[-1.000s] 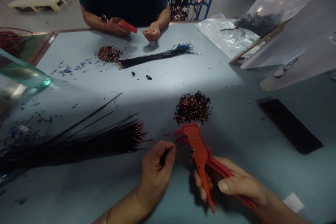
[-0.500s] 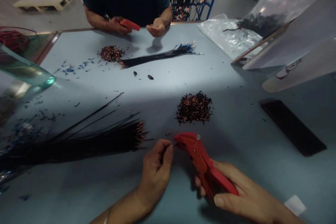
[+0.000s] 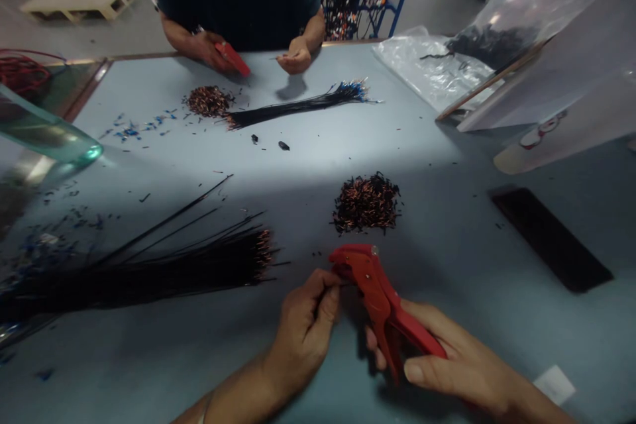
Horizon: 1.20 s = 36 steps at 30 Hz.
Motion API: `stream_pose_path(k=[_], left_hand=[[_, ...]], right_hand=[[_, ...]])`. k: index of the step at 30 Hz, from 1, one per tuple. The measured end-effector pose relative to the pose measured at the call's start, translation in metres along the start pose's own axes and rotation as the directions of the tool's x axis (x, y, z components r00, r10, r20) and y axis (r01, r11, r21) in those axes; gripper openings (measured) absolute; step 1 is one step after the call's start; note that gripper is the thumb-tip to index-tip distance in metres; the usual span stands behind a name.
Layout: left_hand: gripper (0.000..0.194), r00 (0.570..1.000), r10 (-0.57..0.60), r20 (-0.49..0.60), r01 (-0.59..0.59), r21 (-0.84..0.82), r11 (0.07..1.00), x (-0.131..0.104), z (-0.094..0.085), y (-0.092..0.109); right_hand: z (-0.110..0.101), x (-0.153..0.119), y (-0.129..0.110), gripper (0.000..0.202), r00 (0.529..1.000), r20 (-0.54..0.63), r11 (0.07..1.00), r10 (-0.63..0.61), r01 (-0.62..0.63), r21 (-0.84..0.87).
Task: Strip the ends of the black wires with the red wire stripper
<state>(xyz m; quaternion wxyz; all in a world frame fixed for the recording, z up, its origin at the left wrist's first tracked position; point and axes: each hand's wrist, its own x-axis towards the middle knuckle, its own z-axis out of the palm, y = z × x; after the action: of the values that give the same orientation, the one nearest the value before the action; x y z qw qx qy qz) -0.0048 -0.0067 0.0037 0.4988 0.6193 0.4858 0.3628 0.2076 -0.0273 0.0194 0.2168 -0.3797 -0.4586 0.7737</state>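
Quietly, the person nearest me worked at the pale surface (image 3: 303, 175) with both hands. The left hand (image 3: 307, 321) had thumb and forefinger pinched together on a thin wire (image 3: 346, 284), whose tip poked out right beside the nose of a red stripping tool (image 3: 378, 295). Whether that tip sat inside the tool's mouth, I couldn't tell. The right hand (image 3: 447, 351) held the tool tilted, fingers wrapped around one handle from beneath and thumb lying along the other, the two handles standing slightly apart.

Just beyond the tool's head lay a heap of black and copper snippets (image 3: 366, 204). Left of the left hand stretched a thick bundle of black wires (image 3: 173, 283), copper ends facing the hand, with several strands splayed loose behind it. Blue and dark scraps (image 3: 44, 245) were strewn at its far left. To the right rested a flat dark slab (image 3: 552, 238), and a small white slip (image 3: 555, 384) lay near the right forearm.

Across from them, a co-worker (image 3: 238, 0) gripped another red tool (image 3: 233, 58) behind a slimmer, blue-tipped bundle (image 3: 293, 107) and a second snippet pile (image 3: 207, 101).
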Motion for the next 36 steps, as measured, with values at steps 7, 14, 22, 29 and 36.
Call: stream_pose_path(k=[7, 14, 22, 29, 36], left_hand=[[0.021, 1.000, 0.016, -0.019, -0.016, 0.026, 1.000, 0.001, 0.001, -0.001], [0.019, 0.993, -0.111, -0.048, 0.110, -0.029, 0.994, 0.001, 0.001, -0.002], [0.025, 0.947, -0.309, -0.094, 0.286, -0.199, 0.937, 0.001, 0.001, -0.001], [0.023, 0.958, -0.267, -0.103, 0.244, -0.194, 0.950, 0.003, 0.000, -0.004], [0.023, 0.968, -0.231, -0.094, 0.213, -0.173, 0.962, 0.000, 0.001, -0.004]], right_hand=[[0.001, 0.000, -0.001, 0.044, 1.000, -0.004, 1.000, -0.003, 0.003, -0.008], [-0.001, 0.000, 0.000, 0.045, 1.000, -0.027, 1.000, -0.007, 0.008, 0.008], [-0.005, -0.005, -0.002, 0.042, 0.999, -0.037, 1.000, -0.008, 0.007, -0.017], [-0.011, -0.004, 0.000, 0.040, 0.997, 0.075, 0.984, -0.017, 0.003, 0.177], [-0.014, -0.003, 0.005, 0.040, 0.991, 0.114, 0.943, -0.076, 0.034, 0.331]])
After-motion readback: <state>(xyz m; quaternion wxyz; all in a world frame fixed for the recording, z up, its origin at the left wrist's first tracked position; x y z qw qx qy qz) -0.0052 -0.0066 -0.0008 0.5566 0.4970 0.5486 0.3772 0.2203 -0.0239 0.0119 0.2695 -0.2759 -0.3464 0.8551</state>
